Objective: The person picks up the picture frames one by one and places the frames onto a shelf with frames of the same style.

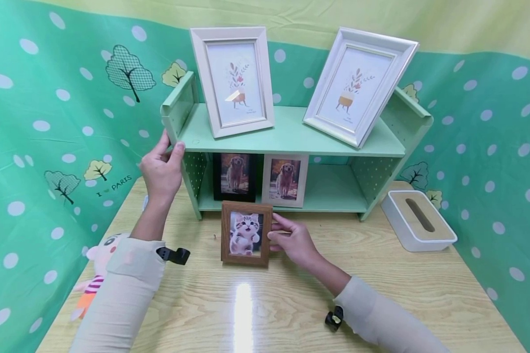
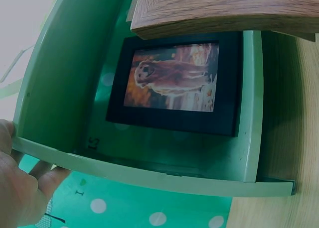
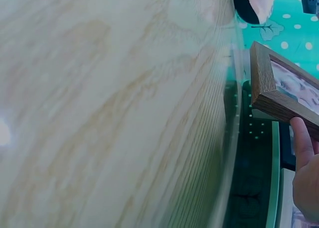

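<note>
My left hand (image 1: 162,169) grips the left side panel of a green two-tier shelf (image 1: 291,142), thumb at its front edge and fingers behind. In the left wrist view, fingertips of that hand (image 2: 25,180) wrap the panel's edge. My right hand (image 1: 295,240) pinches the right edge of a brown wooden photo frame (image 1: 226,235) with a kitten picture. This frame stands upright in front of the shelf, overlapping its lower front edge in the head view. On the lower tier, a black photo frame (image 1: 216,177) and a white photo frame (image 1: 284,203) both show a dog.
Two larger white picture frames (image 1: 203,83) (image 1: 382,117) stand on the top tier, the right one tilted. A white tissue box (image 1: 399,230) with a wooden lid sits right of the shelf. A plush toy (image 1: 98,264) lies partly behind my left sleeve on the wooden table (image 1: 318,304).
</note>
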Motion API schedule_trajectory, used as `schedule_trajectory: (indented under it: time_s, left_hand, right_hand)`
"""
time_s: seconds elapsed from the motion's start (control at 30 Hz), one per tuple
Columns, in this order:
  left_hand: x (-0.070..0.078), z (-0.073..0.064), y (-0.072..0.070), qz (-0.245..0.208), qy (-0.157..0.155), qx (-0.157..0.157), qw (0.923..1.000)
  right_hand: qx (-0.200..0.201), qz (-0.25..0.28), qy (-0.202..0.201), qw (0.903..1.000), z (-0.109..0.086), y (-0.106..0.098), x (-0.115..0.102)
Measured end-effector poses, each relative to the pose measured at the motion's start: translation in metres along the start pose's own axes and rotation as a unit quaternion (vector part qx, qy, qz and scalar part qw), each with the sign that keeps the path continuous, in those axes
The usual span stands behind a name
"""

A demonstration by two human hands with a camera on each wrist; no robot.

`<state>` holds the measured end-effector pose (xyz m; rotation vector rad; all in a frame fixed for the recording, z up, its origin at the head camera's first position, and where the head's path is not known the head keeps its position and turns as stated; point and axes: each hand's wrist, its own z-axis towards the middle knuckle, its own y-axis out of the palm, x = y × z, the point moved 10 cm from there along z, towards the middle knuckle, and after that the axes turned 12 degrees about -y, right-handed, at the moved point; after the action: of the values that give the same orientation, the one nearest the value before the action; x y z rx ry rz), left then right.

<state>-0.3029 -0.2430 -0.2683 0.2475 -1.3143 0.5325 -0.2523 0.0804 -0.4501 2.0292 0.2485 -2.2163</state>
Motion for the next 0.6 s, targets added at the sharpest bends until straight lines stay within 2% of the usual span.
schedule_trajectory:
  time_s: [0.6]
  left_hand:
    - [0.000,-0.001,0.000,0.001,0.009,-0.002,1.0000]
  right_hand:
    - [0.022,-0.015,0.007,0.9996,-0.008,-0.023,-0.002]
